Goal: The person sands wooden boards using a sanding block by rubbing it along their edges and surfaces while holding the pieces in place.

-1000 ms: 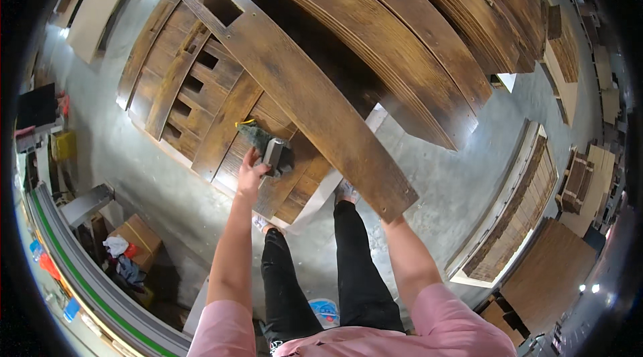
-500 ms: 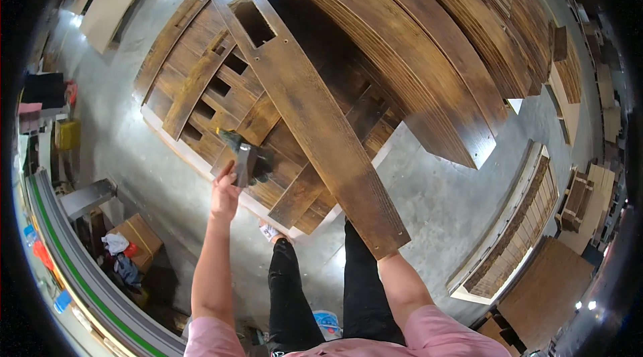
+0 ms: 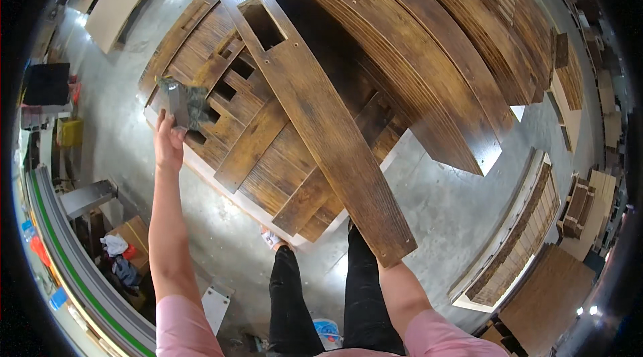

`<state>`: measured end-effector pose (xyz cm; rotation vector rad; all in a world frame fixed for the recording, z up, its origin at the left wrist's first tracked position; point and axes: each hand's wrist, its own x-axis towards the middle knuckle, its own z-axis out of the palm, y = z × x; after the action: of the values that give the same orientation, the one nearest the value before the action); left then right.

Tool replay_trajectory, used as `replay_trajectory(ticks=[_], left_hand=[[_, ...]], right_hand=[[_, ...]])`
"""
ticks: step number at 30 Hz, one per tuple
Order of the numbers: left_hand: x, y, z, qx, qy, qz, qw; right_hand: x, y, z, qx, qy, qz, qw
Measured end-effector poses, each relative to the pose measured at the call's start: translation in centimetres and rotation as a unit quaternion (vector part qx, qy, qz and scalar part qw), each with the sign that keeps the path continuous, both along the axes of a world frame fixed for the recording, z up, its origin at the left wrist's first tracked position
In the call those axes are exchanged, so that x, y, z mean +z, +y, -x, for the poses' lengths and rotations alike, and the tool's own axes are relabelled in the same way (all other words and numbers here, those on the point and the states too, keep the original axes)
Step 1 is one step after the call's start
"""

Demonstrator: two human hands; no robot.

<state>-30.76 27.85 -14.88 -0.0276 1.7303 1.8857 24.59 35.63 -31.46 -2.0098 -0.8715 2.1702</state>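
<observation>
The long board slants across from the person's far left down to the right side, its long axis ending right at the right forearm; that arm is much the nearer, while the other hand is well off to the board's left. It is brown, streaky and wood-grained, flat and narrow, with a rectangular cutout toward the far end and a glossy glare above it. Beyond, to the right, lies a stack of similar boards, its layered edges showing as fine parallel lines. Below and left are flat brown planks with square gaps, edged pale near the floor. I can't tell how the right hand's fingers sit; the board's near end hides them. The left hand has its fingers closed around a smooth grey block, a dark, crumpled, cloth-like piece hanging beside it.
</observation>
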Motion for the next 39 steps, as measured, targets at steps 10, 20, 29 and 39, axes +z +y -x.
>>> replay_trajectory(ticks=[10, 20, 29, 39], left_hand=[[-8.4, 2.5, -12.2, -0.08, -0.127, -0.003, 0.989], [-0.7, 7.5, -15.9, 0.117, 0.144, -0.05, 0.981], [7.3, 19.3, -26.1, -0.325, 0.547, 0.02, 0.771], [6.7, 20.0, -28.8, -0.278, 0.529, 0.094, 0.797]], right_hand=[[-0.7, -1.9, -4.1, 0.005, -0.008, 0.014, 1.0], [-1.1, -2.4, -9.1, -0.006, -0.019, 0.032, 0.999], [-2.2, 0.4, -11.5, -0.028, -0.029, 0.012, 0.999], [-3.2, 4.0, -14.1, -0.061, -0.04, -0.006, 0.997]])
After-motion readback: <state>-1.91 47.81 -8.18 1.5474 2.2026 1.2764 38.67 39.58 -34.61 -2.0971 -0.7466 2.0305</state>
